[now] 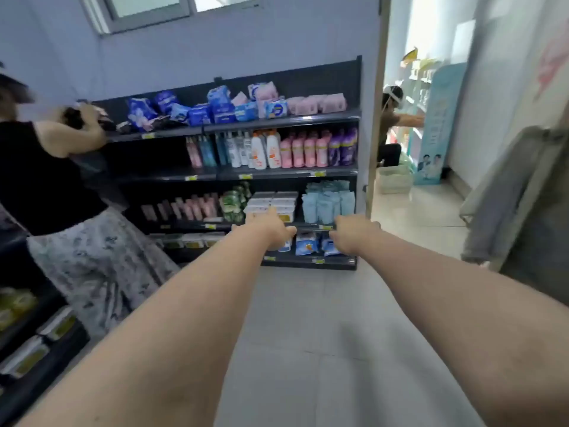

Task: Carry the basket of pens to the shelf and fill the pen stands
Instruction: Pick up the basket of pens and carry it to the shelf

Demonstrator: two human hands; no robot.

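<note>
1. Straight ahead, beyond both grips, stands the dark shelf unit (277, 123). It is stocked with toiletries, with bottles (271, 149) above grip height and packets just past the fingertips. I see no pen stands on it.
2. The tiled floor (308, 318) runs beneath both forearms, and an open doorway (397, 195) lies to the right of the right grip.
3. A person in a black top (37, 180) stands well to the left of the left grip, reaching up at the top shelf.
4. The left grip (274, 231) and right grip (354, 237) are stretched forward side by side and a little apart. The fingers are loose and spread and, as far as the blur allows, hold nothing.
5. The basket of pens is nowhere in view, so I judge the task has barely begun and the step in hand is finding and fetching the basket.
6. To do that well, spot the basket before moving. Take it with both grips, keep it level so no pens spill, and steer wide of the person on the left.
</note>
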